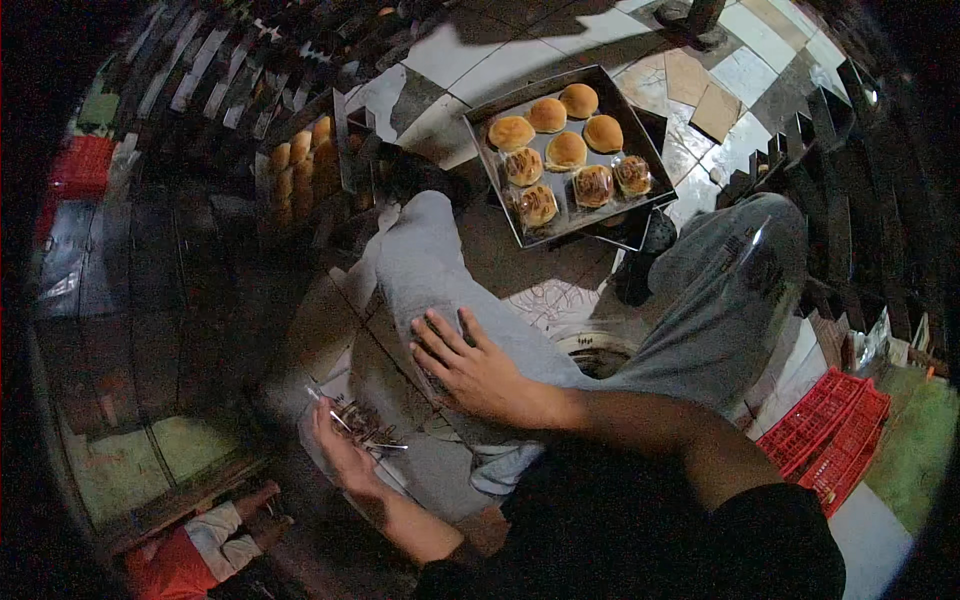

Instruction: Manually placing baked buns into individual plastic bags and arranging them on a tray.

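My left hand (341, 450) is at the lower left, holding a clear plastic-wrapped bun with brown stripes (364, 426). My right hand (476, 375), empty with its fingers apart, lies on the grey trouser leg over my thigh. Beyond my knees a square metal tray (511, 219) holds several round golden buns (566, 151). Toward its near side sit several striped buns in clear wrap (593, 186). The tray rests on top of another dark tray, whose corner shows below it.
Red plastic crates (814, 427) stand at the right. More buns (301, 161) sit in a tray at the upper left. Stacked dark trays (847, 172) line the right side. Another person (217, 536) is at the lower left. Cardboard pieces (716, 112) lie on the tiled floor.
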A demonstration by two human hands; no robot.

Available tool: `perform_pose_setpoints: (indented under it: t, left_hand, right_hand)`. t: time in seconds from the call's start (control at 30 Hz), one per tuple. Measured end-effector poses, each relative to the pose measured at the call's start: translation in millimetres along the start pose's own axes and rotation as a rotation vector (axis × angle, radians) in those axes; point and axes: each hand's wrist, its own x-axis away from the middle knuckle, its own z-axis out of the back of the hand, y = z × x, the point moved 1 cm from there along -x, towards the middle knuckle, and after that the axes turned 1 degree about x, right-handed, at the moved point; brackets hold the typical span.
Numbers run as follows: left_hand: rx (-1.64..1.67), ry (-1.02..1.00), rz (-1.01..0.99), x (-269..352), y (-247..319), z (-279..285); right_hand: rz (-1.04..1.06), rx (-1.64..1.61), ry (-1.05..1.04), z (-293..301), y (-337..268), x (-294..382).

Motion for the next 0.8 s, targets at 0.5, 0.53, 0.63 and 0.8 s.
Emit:
perform_pose_setpoints:
  t: [0.5,0.53,0.63,0.8]
  left_hand:
    - [-0.024,-0.052,-0.037,-3,-2,1]
    - [-0.048,-0.095,-0.038,-1,1,-1]
    - [-0.084,-0.07,-0.04,15,11,-14]
    - [-0.03,-0.175,-0.091,35,21,-27]
  right_hand:
    - [-0.049,-0.078,0.034,11,9,5]
    - [-0.055,-0.117,0.04,12,10,5]
    - [-0.049,-0.115,0.065,11,8,3]
    - [-0.076,-0.197,0.115,28,10,-3]
